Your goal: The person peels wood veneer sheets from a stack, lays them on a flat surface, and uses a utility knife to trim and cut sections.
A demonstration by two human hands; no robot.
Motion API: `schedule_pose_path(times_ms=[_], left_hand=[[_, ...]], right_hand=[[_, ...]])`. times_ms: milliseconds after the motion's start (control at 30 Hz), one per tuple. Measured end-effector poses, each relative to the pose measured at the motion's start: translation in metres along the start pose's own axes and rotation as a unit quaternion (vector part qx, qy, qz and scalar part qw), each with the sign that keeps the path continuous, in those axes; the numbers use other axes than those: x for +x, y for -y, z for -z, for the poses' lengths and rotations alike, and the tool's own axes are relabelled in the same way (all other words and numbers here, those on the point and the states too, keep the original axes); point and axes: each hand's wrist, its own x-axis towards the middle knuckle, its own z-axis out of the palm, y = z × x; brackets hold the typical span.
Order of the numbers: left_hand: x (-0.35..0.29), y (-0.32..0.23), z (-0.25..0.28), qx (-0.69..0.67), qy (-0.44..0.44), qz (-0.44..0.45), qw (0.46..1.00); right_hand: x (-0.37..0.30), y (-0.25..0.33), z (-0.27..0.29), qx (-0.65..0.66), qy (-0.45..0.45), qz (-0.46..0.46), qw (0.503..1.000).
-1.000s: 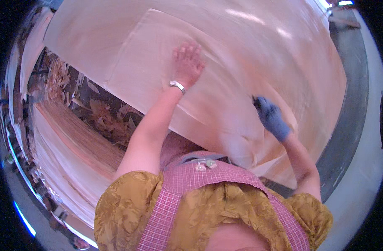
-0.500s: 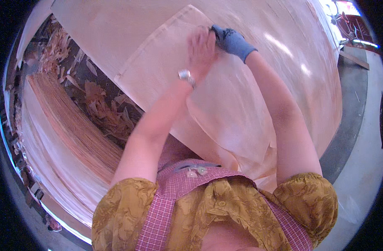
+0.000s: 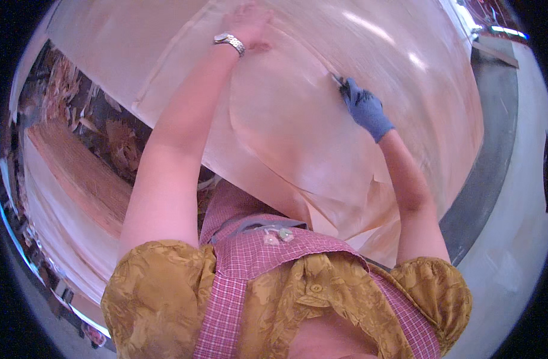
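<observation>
A large, pale sheet of wood veneer (image 3: 298, 113) lies over a wider veneer surface, with a curved edge running between my hands and its near part wrinkled and lifted. My left hand (image 3: 248, 25), bare and with a metal watch at the wrist, rests with fingers spread on the veneer at the top. To the right, my right hand (image 3: 365, 109) wears a blue glove with dark fingertips. Its fingers are closed round what looks like a small knife (image 3: 335, 76), whose thin tip meets the sheet's edge. The glove hides the rest of it.
On the left is a stack of veneer sheets (image 3: 76, 167) with layered brown edges. Torn veneer scraps (image 3: 121, 143) fill the dark gap beside it. A grey floor strip (image 3: 489, 155) runs along the right, with a wooden board (image 3: 495, 54) at its far end.
My right hand has moved nearer and to the right, away from my left hand. My left hand has shifted up and left. The hands were side by side before.
</observation>
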Motion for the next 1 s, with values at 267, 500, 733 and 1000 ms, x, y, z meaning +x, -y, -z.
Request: schedule_pose_path(times_ms=[267,500,733,1000], left_hand=[[-0.058,-0.174,-0.014,-0.092,-0.001,-0.124,0.988],[-0.077,-0.274,-0.047,0.081,-0.043,-0.116,0.989],[-0.132,-0.312,-0.062,-0.054,-0.042,-0.196,0.978],[-0.135,-0.323,-0.058,-0.036,-0.035,-0.203,0.978]], right_hand=[[-0.072,-0.064,-0.052,0.033,-0.057,-0.006,0.998],[-0.182,-0.086,-0.109,0.027,-0.049,-0.101,0.993],[-0.248,-0.014,-0.128,0.087,-0.044,-0.218,0.971],[-0.399,0.044,-0.207,0.158,0.034,-0.331,0.929]])
